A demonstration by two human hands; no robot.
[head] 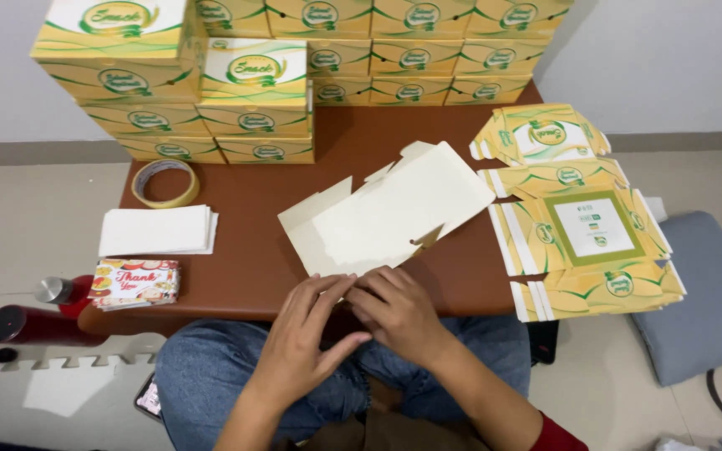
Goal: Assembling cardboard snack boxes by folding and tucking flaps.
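Note:
A flat, unfolded cream cardboard box blank point(386, 219) lies inner side up on the brown low table point(244, 250). My left hand point(302, 334) and my right hand point(394, 311) meet at the blank's near edge, at the table's front. Fingers of both hands pinch and press a flap of the blank there. The flap itself is mostly hidden under my fingers.
Folded yellow-green boxes point(252, 92) are stacked along the table's back. Flat printed blanks point(582, 234) lie at the right edge. A tape roll point(165, 182), white paper stack point(156, 230) and cards point(137, 282) sit left. Red bottles point(35, 321) stand on the floor; a grey cushion point(704, 292) lies at the right.

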